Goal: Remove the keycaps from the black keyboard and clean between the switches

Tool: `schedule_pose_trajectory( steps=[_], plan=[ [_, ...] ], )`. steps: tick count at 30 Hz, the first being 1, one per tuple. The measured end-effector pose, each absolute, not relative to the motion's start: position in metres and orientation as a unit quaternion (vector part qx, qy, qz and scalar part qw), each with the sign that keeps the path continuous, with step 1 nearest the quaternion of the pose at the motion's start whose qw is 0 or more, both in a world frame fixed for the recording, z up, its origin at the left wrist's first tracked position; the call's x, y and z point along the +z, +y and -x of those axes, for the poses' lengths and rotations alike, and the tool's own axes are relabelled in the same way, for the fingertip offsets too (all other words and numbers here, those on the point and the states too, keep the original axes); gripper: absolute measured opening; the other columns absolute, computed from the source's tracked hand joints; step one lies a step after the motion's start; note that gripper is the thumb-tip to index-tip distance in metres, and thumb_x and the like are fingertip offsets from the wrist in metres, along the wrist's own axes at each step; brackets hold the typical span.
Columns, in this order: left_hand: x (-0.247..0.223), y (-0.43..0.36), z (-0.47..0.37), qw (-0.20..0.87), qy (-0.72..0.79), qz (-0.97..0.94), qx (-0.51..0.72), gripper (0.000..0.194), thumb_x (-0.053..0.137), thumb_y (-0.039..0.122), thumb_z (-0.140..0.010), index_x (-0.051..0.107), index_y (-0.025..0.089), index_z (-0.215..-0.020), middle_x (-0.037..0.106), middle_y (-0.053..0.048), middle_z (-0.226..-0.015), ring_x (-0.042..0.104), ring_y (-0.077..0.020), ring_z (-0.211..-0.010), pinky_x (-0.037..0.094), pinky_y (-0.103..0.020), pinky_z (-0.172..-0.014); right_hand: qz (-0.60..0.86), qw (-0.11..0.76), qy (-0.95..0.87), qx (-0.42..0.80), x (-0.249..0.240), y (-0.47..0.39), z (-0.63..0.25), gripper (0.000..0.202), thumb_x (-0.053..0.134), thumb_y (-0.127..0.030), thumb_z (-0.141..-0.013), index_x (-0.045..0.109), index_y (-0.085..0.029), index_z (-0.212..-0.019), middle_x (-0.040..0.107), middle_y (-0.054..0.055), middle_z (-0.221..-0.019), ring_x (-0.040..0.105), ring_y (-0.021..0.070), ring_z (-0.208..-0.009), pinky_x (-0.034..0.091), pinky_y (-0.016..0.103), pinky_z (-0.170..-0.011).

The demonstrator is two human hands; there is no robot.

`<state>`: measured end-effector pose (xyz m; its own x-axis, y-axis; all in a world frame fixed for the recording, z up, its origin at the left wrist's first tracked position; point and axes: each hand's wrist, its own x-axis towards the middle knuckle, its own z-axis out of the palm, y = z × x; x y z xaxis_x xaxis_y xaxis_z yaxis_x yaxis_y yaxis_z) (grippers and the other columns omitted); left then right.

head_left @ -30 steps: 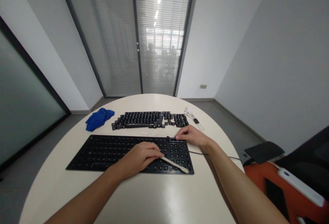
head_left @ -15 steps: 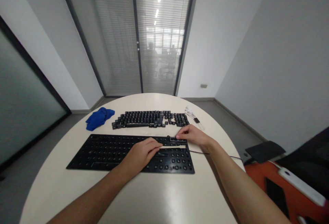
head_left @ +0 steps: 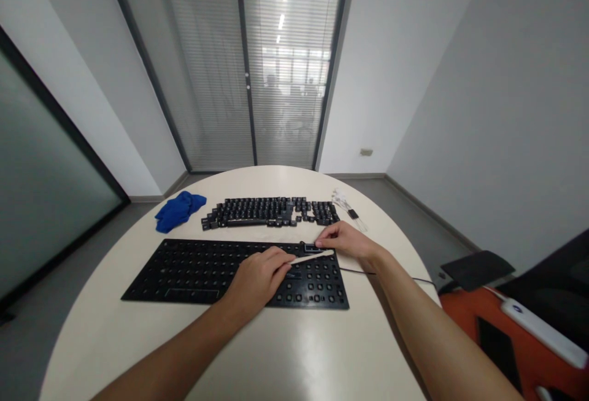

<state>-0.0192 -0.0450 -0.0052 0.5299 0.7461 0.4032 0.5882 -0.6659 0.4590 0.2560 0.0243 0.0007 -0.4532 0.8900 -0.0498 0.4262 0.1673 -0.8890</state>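
Note:
A black keyboard (head_left: 193, 272) with its keycaps off lies on the table, its bare switches showing. My left hand (head_left: 262, 275) rests over its right half, fingers closed on a thin pale stick with a wider white tip, apparently a cotton swab (head_left: 313, 257). The tip points right, over the keyboard's upper right part, just below my other hand. My right hand (head_left: 343, 240) is closed at the keyboard's top right edge, thumb and fingertips on the small panel (head_left: 311, 248) there. Its curled fingers are partly hidden.
Black keycaps (head_left: 257, 210) lie in rows behind the keyboard. A blue cloth (head_left: 179, 211) sits at the left back, and a black-handled wire keycap puller (head_left: 353, 214) at the right. A cable (head_left: 359, 272) runs right across the round table (head_left: 294, 352). An orange chair (head_left: 464, 321) stands beside it.
The cotton swab's tip has moved up across the keyboard, so the stick now slants upward to the right. My right hand stays at the top edge.

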Motion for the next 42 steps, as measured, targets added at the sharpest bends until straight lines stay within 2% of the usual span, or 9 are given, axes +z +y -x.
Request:
schedule_pose_trajectory(
  steps=[7, 15, 42],
  plan=[
    [-0.005, -0.050, 0.010, 0.108, 0.389, -0.878, 0.258, 0.023, 0.057, 0.022, -0.096, 0.072, 0.025, -0.113, 0.073, -0.003, -0.103, 0.068, -0.0183, -0.086, 0.052, -0.030, -0.078, 0.461, 0.255, -0.718, 0.454, 0.000, 0.025, -0.256, 0.037, 0.078, -0.050, -0.072, 0.082, -0.015, -0.085, 0.077, 0.007, -0.080, 0.066, 0.0196, -0.073, 0.048, 0.030, -0.069],
    [-0.003, -0.049, 0.018, 0.147, 0.338, -0.892, 0.262, 0.024, 0.055, 0.021, -0.097, 0.070, 0.023, -0.116, 0.072, -0.003, -0.109, 0.068, -0.0178, -0.094, 0.052, -0.030, -0.082, 0.460, 0.257, -0.715, 0.460, -0.001, 0.025, -0.256, 0.038, 0.079, -0.049, -0.071, 0.081, -0.014, -0.084, 0.078, 0.008, -0.081, 0.066, 0.0197, -0.074, 0.049, 0.030, -0.071],
    [-0.003, -0.050, 0.024, 0.177, 0.311, -0.895, 0.266, 0.022, 0.054, 0.019, -0.098, 0.070, 0.022, -0.111, 0.072, -0.003, -0.107, 0.067, -0.0170, -0.095, 0.051, -0.030, -0.084, 0.454, 0.258, -0.717, 0.462, -0.001, 0.025, -0.257, 0.033, 0.079, -0.046, -0.073, 0.081, -0.015, -0.085, 0.078, 0.009, -0.083, 0.068, 0.0199, -0.076, 0.050, 0.031, -0.073]
  ],
)
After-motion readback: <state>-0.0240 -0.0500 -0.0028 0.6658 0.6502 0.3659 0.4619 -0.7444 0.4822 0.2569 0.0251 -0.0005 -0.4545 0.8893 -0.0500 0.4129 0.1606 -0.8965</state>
